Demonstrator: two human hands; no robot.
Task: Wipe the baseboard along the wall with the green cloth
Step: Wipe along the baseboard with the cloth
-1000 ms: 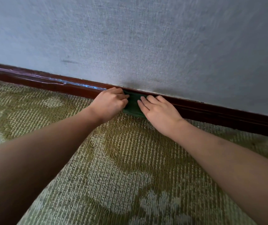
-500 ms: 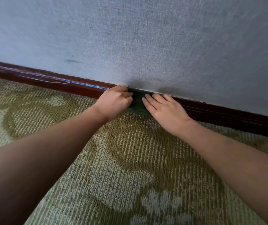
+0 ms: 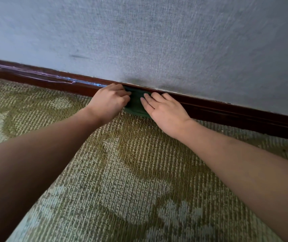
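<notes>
Green cloth (image 3: pixel 136 103), dark and bunched into soft folds, lies pressed against the baseboard (image 3: pixel 244 117) where it meets the carpet (image 3: pixel 122 172). Only a small patch of it shows between the two hands. The baseboard is a glossy, dark reddish-brown strip with grooves along its length, running at a slant from upper left to lower right; pale bluish streaks mark its top edge to the left of the hands. Above it the wall (image 3: pixel 157 41) is grey-blue with a fine woven texture and a short dark scuff (image 3: pixel 80 56). The carpet is looped pile in olive and pale green patterns. The left hand (image 3: pixel 110 102) has its fingers curled in, gripping the cloth's left edge. The right hand (image 3: pixel 164 112) lies flat, fingers straight, pressing on the cloth's right side.
</notes>
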